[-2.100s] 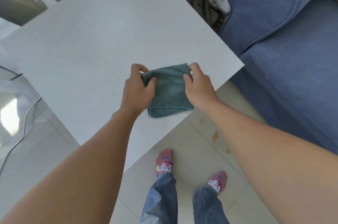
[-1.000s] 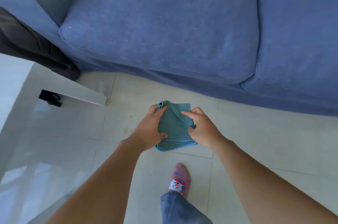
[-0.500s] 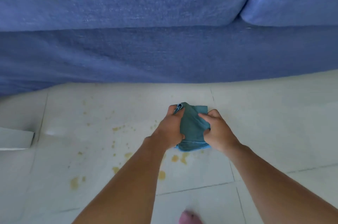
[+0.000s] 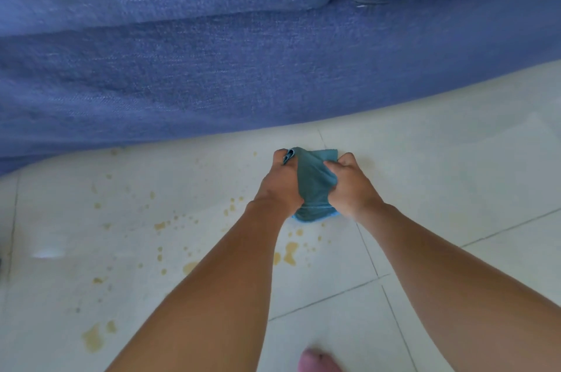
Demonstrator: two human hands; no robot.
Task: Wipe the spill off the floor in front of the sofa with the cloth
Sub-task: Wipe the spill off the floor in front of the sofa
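Head view: I am reaching both bare arms forward and down over the pale tiled floor (image 4: pixel 440 177). My left hand (image 4: pixel 280 186) is clamping the left edge of the teal cloth (image 4: pixel 314 186), fingers curled round a bunched corner at the top. My right hand (image 4: pixel 352 189) is pinching the right edge of the same cloth, thumb pressing into the fabric. Both hands are closed on the cloth, which is hanging folded and crumpled between them, its lower hem showing a lighter blue trim. Whether the hem is touching the tile, I cannot tell.

The spill (image 4: pixel 290 253) is showing as yellow-brown drops and small puddles scattered across the tiles, mostly left of and below my hands; the largest blotches are sitting near my left forearm and further down at lower left. The cloth is sitting above the right end of that spatter, with some drops just beside its lower hem.

The blue fabric sofa (image 4: pixel 212 68) is filling the top of the view, two seat cushions meeting at a seam upper right, its base meeting the floor just beyond the cloth. A pink sock toe (image 4: pixel 317 361) is peeking in at the bottom edge. No containers are showing here.
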